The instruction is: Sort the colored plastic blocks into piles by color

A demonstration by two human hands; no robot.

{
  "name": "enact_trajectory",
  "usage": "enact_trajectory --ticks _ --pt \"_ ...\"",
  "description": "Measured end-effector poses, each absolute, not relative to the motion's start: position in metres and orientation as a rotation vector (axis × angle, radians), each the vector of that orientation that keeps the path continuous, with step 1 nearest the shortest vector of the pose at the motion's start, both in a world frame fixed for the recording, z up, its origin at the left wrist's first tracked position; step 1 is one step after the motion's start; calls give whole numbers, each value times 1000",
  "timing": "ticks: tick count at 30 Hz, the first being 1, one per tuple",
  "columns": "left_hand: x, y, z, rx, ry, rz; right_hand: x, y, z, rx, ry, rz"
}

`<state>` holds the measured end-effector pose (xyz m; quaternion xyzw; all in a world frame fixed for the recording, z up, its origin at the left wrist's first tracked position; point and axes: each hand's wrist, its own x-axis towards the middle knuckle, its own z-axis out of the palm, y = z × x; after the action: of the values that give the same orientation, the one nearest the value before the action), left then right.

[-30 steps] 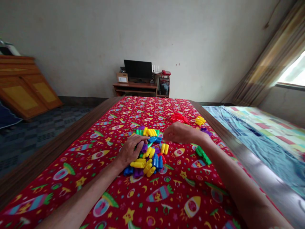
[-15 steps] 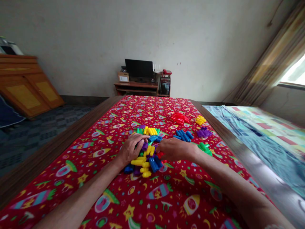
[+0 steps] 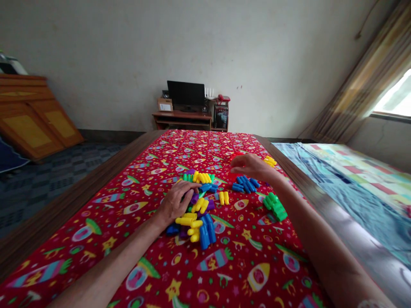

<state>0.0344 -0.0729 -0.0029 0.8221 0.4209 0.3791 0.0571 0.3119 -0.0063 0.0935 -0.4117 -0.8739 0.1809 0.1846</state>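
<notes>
My left hand (image 3: 176, 201) rests at the left side of a mixed pile of plastic toy pieces, fingers stretched out over them and hiding some. Near it lie yellow pieces (image 3: 199, 205), blue pieces (image 3: 208, 231) and a purple piece (image 3: 210, 205). My right hand (image 3: 250, 167) is over the red pieces (image 3: 237, 154), its fingers curled and apparently closed on a red piece, mostly hidden. Below that hand sits a group of blue pieces (image 3: 247, 184). Green pieces (image 3: 275, 206) lie beside my right forearm, and yellow pieces (image 3: 270, 161) are beyond it.
A red patterned cloth (image 3: 144, 256) covers the long table, with bare wooden edges (image 3: 105, 171) along its sides. Beyond its far end stands a desk with a monitor (image 3: 186, 93). A bed (image 3: 340, 171) is to the right and a wooden cabinet (image 3: 35, 115) to the left.
My right hand has moved from the mixed pile away and right, to the red pieces. Red pieces seen beside it at the pile no longer show there. My left hand stayed put.
</notes>
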Motion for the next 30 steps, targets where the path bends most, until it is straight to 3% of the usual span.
enact_trajectory --ticks 7,17,24,30 --pt "34 -73 -4 2495 1258 1161 358 46 62 -1419 -1918 437" --pt "34 -72 -4 2489 1233 1177 336 52 50 -1654 -2013 395" --pt "35 -78 -1 2376 1236 1183 343 42 68 -1518 -2090 371" --pt "34 -77 -6 1910 1367 1514 314 0 98 -1200 -2328 425"
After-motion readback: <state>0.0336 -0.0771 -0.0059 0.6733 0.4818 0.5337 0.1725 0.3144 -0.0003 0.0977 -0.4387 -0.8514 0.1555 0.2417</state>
